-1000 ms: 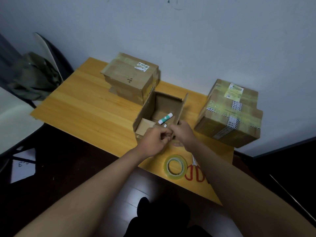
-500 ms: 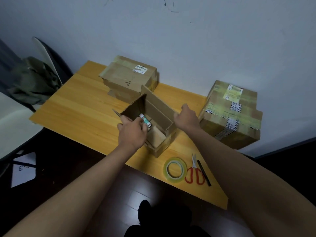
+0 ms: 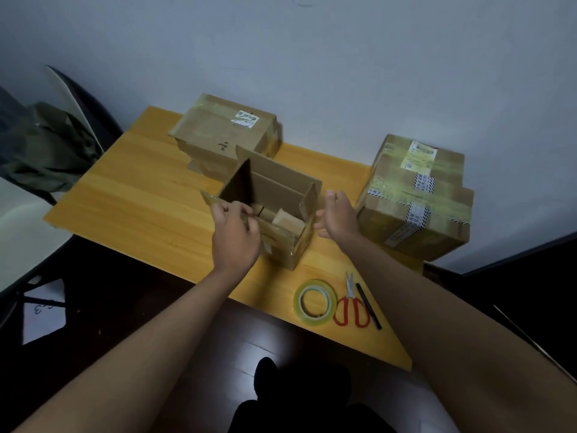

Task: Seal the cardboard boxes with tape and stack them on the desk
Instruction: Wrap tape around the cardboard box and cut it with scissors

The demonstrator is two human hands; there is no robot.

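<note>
Cardboard stood open in front of you: the open box (image 3: 274, 207) sat on the desk (image 3: 131, 201) with its flaps up, and everything else lay around it. Your left hand (image 3: 234, 235) reached over the near left corner of the open box, fingers curled onto the near flap; I could not tell whether they truly pinched it or only rested there. Your right hand (image 3: 338, 215) hovered just beside the right wall of the open box, fingers loosely spread and holding nothing, palm turned toward the cardboard. Both forearms stretched forward from the bottom corners toward the open box.

Behind the open box and to its left sat a taped box (image 3: 224, 132) with a label on top. Right of the open box stood a second taped box (image 3: 415, 195), also labelled. Nearer you than the open box lay the tape roll (image 3: 314, 300), with red-handled scissors (image 3: 351, 307) just beside it and a black pen (image 3: 368, 306) beyond those.
</note>
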